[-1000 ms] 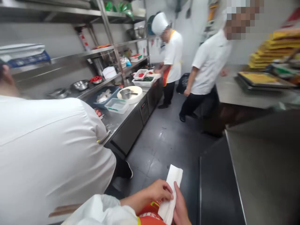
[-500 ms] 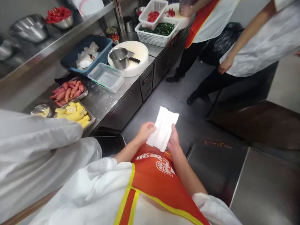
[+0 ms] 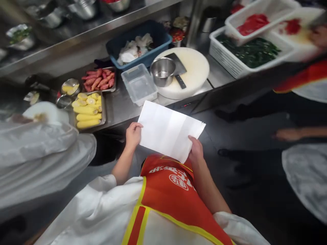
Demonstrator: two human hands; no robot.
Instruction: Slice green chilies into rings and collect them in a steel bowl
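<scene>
A white sheet of paper (image 3: 168,131), creased and spread wide, is held between my two hands in front of the orange apron (image 3: 173,194). My left hand (image 3: 133,135) pinches its left edge, fingers closed on it. At the lower right edge my right hand (image 3: 196,148) grips it with the thumb on top. Beyond the paper, on the steel counter, stand a clear plastic container (image 3: 140,83) and a round white chopping board (image 3: 198,73). A metal pot (image 3: 162,72) and a cleaver (image 3: 177,64) with a black handle rest on that board.
Left along the counter are trays of corn (image 3: 88,110) and sweet potatoes (image 3: 99,80). Behind is a blue tub (image 3: 163,41). White baskets of green (image 3: 251,51) and red peppers (image 3: 254,23) stand at right. A co-worker's sleeve (image 3: 38,143) is close at left; other people stand at right.
The paper has been opened out from a narrow folded piece to a wider sheet, and my hands have moved apart. My view has turned left, closer to the counter.
</scene>
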